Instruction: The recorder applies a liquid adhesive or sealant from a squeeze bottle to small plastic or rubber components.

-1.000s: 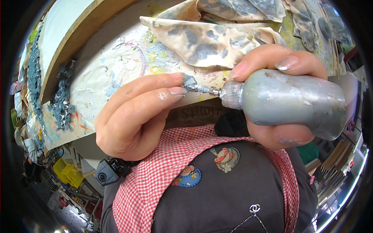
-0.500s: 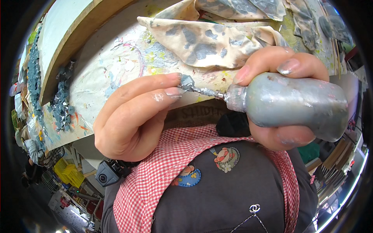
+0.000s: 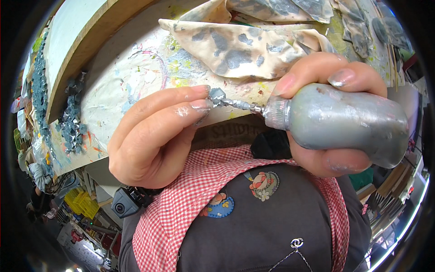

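Note:
My right hand (image 3: 317,71) is wrapped round a squeeze bottle (image 3: 349,122) of cloudy plastic, grey-silver in colour, lying sideways with its ribbed collar to the left. From the collar a thin metal nozzle (image 3: 242,105), crusted with silver-grey paint, points at my left hand (image 3: 152,136). The left fingertips are bent and pinch a small blue-grey chip (image 3: 217,95) at the nozzle's tip. Whether nozzle and chip touch is hard to make out. Silver smears mark the fingers of both hands. Beyond them on the table lies a cream cloth (image 3: 244,52) with grey stains.
A white board with a wooden edge (image 3: 84,52) curves along the left. Beside it, heaps of blue-grey chips (image 3: 73,118) lie on the paint-spotted table (image 3: 108,97). A yellow crate (image 3: 81,202) stands below the table at left. Near my waist sits a black object (image 3: 272,145).
Both hands have shifted only slightly, the right one with the bottle a touch to the right, the left a touch to the left. The grips are the same.

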A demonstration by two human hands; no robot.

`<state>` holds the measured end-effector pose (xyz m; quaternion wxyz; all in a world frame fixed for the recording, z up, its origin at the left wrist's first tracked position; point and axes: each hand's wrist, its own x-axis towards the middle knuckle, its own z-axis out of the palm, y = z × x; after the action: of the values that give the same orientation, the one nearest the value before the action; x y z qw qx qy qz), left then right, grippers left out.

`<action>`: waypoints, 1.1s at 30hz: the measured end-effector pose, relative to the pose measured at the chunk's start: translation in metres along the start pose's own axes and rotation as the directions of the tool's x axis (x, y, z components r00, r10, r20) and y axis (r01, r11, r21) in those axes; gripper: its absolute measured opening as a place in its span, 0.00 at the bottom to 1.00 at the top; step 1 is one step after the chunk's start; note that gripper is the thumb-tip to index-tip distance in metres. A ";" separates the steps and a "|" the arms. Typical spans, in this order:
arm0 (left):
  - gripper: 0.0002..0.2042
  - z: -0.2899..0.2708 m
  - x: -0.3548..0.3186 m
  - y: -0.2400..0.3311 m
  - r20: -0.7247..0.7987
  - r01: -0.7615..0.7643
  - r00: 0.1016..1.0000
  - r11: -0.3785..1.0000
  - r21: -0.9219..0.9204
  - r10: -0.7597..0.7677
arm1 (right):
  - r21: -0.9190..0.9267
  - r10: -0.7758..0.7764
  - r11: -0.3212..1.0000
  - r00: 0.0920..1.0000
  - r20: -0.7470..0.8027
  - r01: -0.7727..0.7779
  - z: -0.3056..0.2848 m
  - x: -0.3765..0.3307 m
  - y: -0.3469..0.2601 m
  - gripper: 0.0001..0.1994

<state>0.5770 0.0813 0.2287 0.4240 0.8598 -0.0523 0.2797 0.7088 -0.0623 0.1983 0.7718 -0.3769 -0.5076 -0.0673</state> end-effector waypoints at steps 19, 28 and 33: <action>0.14 -0.004 -0.004 0.000 0.009 0.076 0.997 0.996 -0.049 -0.076 | 0.007 0.053 0.999 0.997 0.059 -0.054 -0.001 0.000 -0.003 0.33; 0.10 -0.007 -0.008 0.003 0.057 0.164 0.985 0.985 -0.059 -0.161 | 0.104 0.042 0.993 0.990 0.133 -0.056 -0.002 0.001 0.003 0.36; 0.10 -0.005 -0.007 0.004 0.053 0.185 0.982 0.980 -0.076 -0.181 | 0.099 0.064 0.992 0.983 0.171 -0.082 -0.005 0.001 0.001 0.36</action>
<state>0.5672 0.0815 0.2302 0.4808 0.8495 0.0062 0.2173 0.7130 -0.0648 0.1979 0.7473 -0.3583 -0.5593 0.0200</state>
